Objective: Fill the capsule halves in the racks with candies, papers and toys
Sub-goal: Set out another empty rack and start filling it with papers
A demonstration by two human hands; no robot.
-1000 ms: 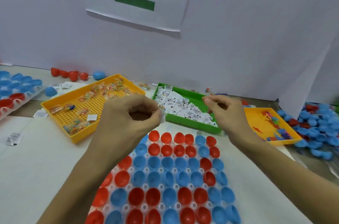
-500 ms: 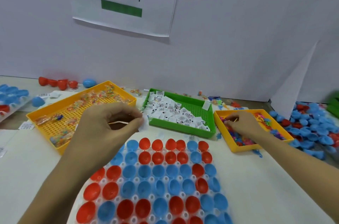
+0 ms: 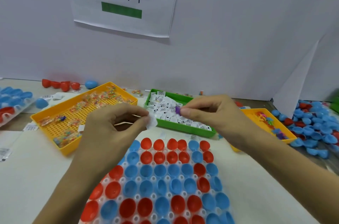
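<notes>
A clear rack [image 3: 165,183] of open red and blue capsule halves lies in front of me. My left hand [image 3: 113,128] hovers above its far left corner, fingers curled, pinching a small white paper [image 3: 151,123]. My right hand [image 3: 211,113] is held over the green tray [image 3: 183,128] of white papers and pinches a small purple toy [image 3: 177,109] near the left hand's paper. The yellow candy tray [image 3: 55,132] sits at the left. An orange toy tray [image 3: 286,137] sits at the right.
Loose blue and red capsule halves [image 3: 315,128] are heaped at the far right. A second rack of halves [image 3: 12,102] lies at the far left. A few red halves and a blue one [image 3: 62,84] stand by the white back wall [image 3: 220,49], which carries a paper sign.
My right hand came back from the orange toy tray to the middle, now holding a purple toy beside the left hand. The left hand kept its paper and barely moved.
</notes>
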